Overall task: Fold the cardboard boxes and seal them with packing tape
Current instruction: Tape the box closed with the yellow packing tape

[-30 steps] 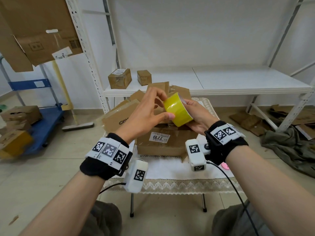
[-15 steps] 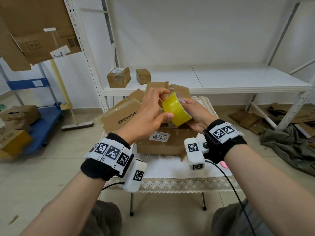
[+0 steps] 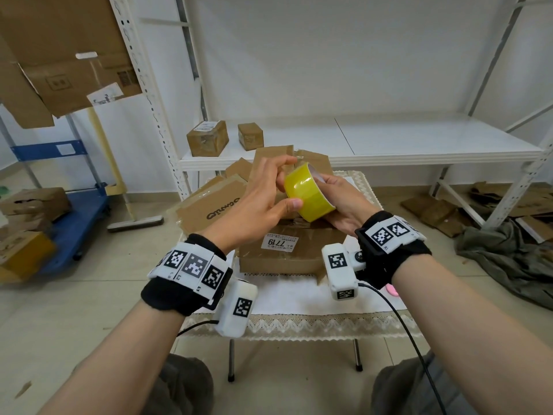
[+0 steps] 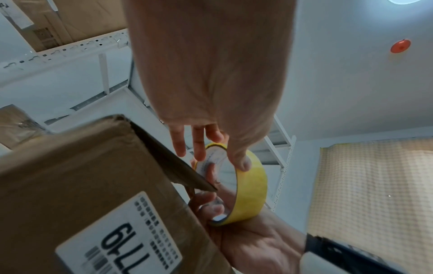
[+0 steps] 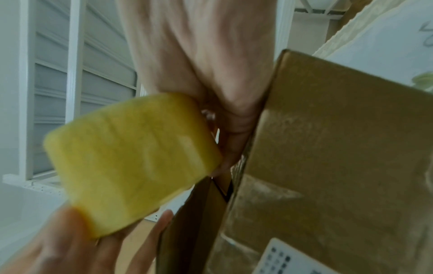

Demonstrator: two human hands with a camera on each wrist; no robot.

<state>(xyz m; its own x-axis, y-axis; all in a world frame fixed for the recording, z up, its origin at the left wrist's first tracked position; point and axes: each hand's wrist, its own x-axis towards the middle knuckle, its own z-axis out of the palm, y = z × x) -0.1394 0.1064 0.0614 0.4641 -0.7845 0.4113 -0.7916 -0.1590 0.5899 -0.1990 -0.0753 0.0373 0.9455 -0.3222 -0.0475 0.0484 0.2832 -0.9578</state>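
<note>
A yellow packing tape roll (image 3: 308, 191) is held in the air above a brown cardboard box (image 3: 287, 250) that bears a 7719 label. My right hand (image 3: 335, 190) grips the roll from the right, and the left wrist view shows its fingers inside the core (image 4: 211, 185). My left hand (image 3: 287, 181) pinches the roll: its thumb (image 4: 243, 163) lies on the outer band while the other fingers curl over the top rim. In the right wrist view the roll (image 5: 131, 159) is blurred, beside the box wall (image 5: 328, 166). No loose tape end is visible.
The box sits on a small table under a white lace cloth (image 3: 299, 307), with flattened cardboard (image 3: 209, 205) behind it. Two small sealed boxes (image 3: 208, 137) stand on the white shelf. A blue cart (image 3: 74, 211) with boxes is at left; cardboard scraps and grey cloth (image 3: 508, 250) lie at right.
Both hands stay on the roll at about the same place. The left fingers have shifted along the roll's top rim, and the roll has turned slightly.
</note>
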